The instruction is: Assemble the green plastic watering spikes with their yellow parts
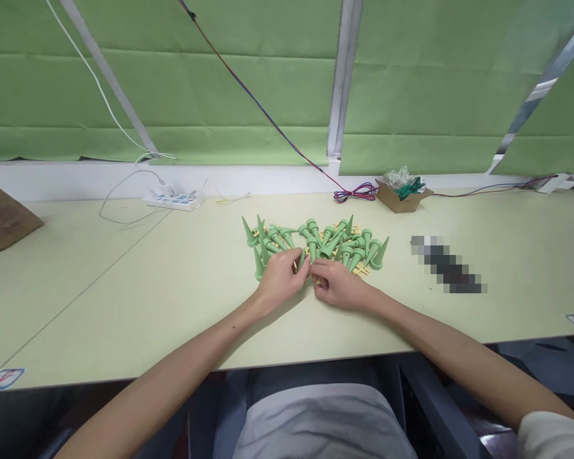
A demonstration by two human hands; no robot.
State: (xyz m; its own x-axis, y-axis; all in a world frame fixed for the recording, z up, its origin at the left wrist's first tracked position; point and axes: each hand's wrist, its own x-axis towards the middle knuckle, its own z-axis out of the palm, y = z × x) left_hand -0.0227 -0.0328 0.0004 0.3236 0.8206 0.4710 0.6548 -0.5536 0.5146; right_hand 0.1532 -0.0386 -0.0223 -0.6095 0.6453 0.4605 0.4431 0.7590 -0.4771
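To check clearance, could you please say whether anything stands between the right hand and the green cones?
Nothing visible does; the right hand is close to the green cones, with the left hand beside it.

The pale table (124, 319) bears a heap of green cones (332, 244); behind the heap lie coiled wires (356, 192), rightward a cardboard box (402, 202), leftward a power strip (175, 200).

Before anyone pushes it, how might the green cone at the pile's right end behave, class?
The green cone might resist a low nudge, since its wide round end is down and its point up. Knocked over, it would probably roll in a curve, being tapered. It's likely stiff: its sides look smooth and straight.
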